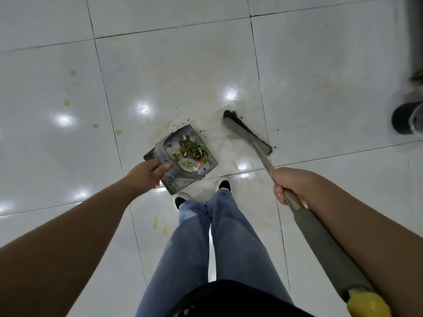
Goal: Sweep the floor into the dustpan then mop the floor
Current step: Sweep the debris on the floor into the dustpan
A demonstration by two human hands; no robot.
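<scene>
Dustpan loaded on the left, broom parked on the right, glossy white tile underneath.

Left hand [146, 173] is curled tight around the near edge of the dustpan [180, 160], a boxy, dull grey metal tray tilted up, carrying green leafy scraps [191, 152] and pale peelings. Yellowish smears [95, 126] blotch the shiny floor [320, 76] on the left. Just beyond, dark crumbs [201, 131] are scattered between pan and broom head [246, 132], a long flat dark-bristled bar resting on the tile. Right hand [288, 186] is fisted round the slim metal broom handle [320, 236], above a grey padded sleeve with a yellow end.
</scene>
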